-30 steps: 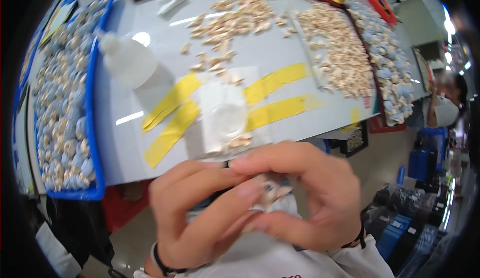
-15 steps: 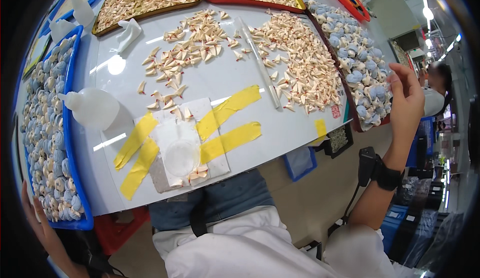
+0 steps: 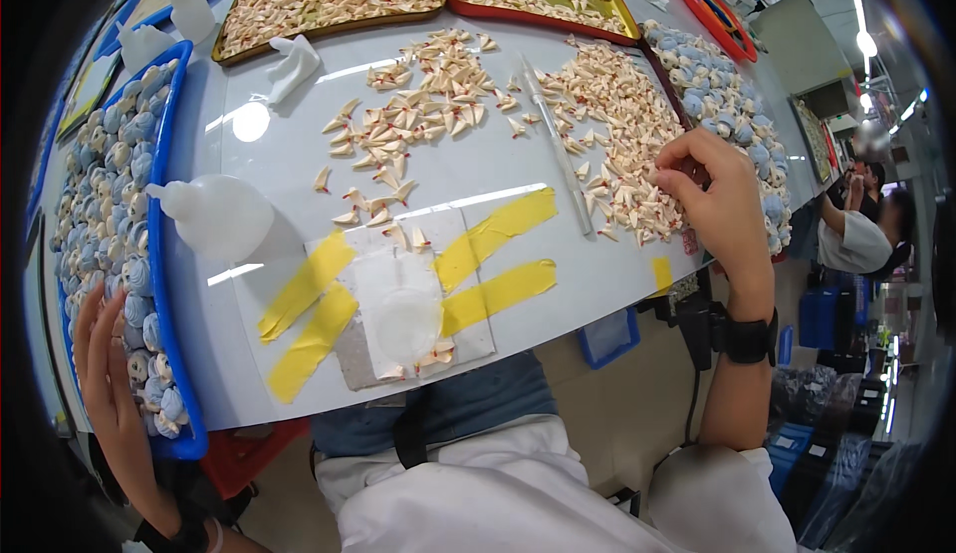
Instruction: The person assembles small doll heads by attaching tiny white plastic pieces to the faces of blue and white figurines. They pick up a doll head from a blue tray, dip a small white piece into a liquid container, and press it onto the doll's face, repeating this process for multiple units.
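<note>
Right hand (image 3: 719, 195) now at cream pieces (image 3: 617, 120)

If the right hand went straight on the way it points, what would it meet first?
The right hand would probably meet the small cream pieces just ahead; whether it touches them now is unclear.

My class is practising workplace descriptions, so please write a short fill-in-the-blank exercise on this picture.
1. The left hand is at a tray whose rim is coloured ____.
2. The right hand is at a heap of cream pieces, many with ____ tips.
3. The tape strips on the table are ____ in colour.
4. The squeeze bottle is nearer the ____ hand.

Missing words: blue; red; yellow; left.
</note>
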`<action>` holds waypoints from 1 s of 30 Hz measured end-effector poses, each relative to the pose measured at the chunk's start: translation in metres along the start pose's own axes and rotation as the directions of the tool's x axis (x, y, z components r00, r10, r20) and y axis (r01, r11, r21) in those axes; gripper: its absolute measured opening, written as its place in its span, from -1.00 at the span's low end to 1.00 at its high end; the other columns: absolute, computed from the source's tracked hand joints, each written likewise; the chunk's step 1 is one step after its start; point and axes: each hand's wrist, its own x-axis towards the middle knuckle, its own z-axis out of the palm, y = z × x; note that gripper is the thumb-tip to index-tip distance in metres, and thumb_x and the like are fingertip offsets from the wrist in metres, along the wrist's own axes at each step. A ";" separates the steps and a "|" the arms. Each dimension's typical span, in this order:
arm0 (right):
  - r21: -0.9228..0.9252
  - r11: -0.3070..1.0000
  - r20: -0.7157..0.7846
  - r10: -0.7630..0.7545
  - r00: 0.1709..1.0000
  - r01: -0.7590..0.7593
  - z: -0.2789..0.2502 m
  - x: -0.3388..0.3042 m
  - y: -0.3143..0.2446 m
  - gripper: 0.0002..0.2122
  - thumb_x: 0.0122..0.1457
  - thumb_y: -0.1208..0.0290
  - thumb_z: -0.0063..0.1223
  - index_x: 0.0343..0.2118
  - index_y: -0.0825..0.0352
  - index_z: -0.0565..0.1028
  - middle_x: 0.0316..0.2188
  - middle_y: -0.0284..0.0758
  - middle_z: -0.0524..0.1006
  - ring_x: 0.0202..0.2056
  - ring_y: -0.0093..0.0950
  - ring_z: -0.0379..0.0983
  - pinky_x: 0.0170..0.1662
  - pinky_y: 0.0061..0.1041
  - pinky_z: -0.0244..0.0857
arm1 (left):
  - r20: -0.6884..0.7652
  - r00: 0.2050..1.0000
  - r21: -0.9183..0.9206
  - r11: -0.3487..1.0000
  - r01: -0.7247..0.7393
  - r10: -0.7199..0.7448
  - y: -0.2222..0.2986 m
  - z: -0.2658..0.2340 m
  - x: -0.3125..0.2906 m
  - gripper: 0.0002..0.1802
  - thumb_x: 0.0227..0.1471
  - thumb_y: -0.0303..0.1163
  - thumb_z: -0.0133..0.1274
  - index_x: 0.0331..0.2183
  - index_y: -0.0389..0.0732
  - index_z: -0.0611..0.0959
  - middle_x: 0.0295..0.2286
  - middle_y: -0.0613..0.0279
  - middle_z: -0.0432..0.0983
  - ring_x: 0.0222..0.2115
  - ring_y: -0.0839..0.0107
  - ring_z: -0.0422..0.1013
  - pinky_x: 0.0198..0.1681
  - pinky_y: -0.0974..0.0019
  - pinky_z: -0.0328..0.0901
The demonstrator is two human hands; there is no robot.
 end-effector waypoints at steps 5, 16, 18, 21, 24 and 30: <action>-0.045 0.997 -0.192 -0.063 0.979 0.055 -0.003 -0.004 0.006 -0.89 -0.15 0.60 0.07 -0.49 0.41 0.44 -0.58 -0.36 0.43 -0.50 -0.54 0.38 -0.39 -0.61 0.22 | -0.025 0.990 -0.064 0.988 0.140 -0.142 0.001 0.003 -0.014 -0.66 0.15 -0.39 -0.27 -0.05 -0.23 0.40 -0.02 0.11 0.26 0.02 0.30 0.18 0.07 0.31 0.05; 0.478 0.876 -0.215 0.185 0.959 -0.062 -0.012 -0.014 0.004 -0.92 -0.03 0.58 0.09 -0.45 0.43 0.45 -0.53 -0.40 0.47 -0.47 -0.66 0.38 -0.38 -0.74 0.21 | -0.033 0.998 -0.076 0.995 0.060 -0.062 -0.003 0.001 -0.003 -0.71 0.14 -0.45 -0.24 -0.09 -0.23 0.40 -0.10 0.17 0.30 -0.06 0.36 0.23 -0.07 0.36 0.15; 0.501 0.863 -0.191 0.187 0.964 -0.068 -0.014 -0.014 0.006 -0.91 -0.02 0.57 0.09 -0.44 0.43 0.45 -0.53 -0.39 0.47 -0.48 -0.67 0.38 -0.41 -0.73 0.21 | -0.034 0.997 -0.106 0.993 0.060 -0.064 -0.004 0.000 -0.003 -0.72 0.12 -0.48 -0.22 -0.10 -0.23 0.41 -0.10 0.18 0.29 -0.08 0.37 0.24 -0.10 0.37 0.17; 0.567 0.811 -0.162 0.284 0.945 -0.146 -0.016 -0.016 0.003 -0.91 -0.01 0.57 0.07 -0.43 0.42 0.44 -0.53 -0.39 0.47 -0.49 -0.68 0.37 -0.45 -0.73 0.20 | -0.071 0.994 -0.104 0.992 0.078 -0.086 -0.007 0.000 -0.008 -0.74 0.09 -0.53 -0.18 -0.14 -0.24 0.44 -0.11 0.18 0.28 -0.09 0.37 0.25 -0.12 0.36 0.18; 0.540 0.831 -0.150 0.251 0.956 -0.133 -0.016 -0.017 0.004 -0.90 0.00 0.56 0.06 -0.40 0.42 0.44 -0.53 -0.40 0.47 -0.49 -0.69 0.37 -0.44 -0.74 0.20 | -0.143 0.986 -0.082 0.994 0.073 -0.084 -0.009 0.004 -0.015 -0.75 0.07 -0.55 -0.16 -0.17 -0.24 0.47 -0.10 0.16 0.28 -0.09 0.36 0.25 -0.14 0.37 0.18; 0.479 0.865 -0.143 0.245 0.959 -0.149 -0.015 -0.017 0.005 -0.88 0.01 0.55 0.05 -0.37 0.44 0.47 -0.51 -0.41 0.48 -0.50 -0.72 0.33 -0.44 -0.76 0.18 | -0.199 0.980 -0.065 0.998 0.002 -0.015 -0.009 0.005 -0.020 -0.77 0.06 -0.55 -0.15 -0.19 -0.25 0.48 -0.10 0.16 0.28 -0.10 0.37 0.26 -0.14 0.40 0.18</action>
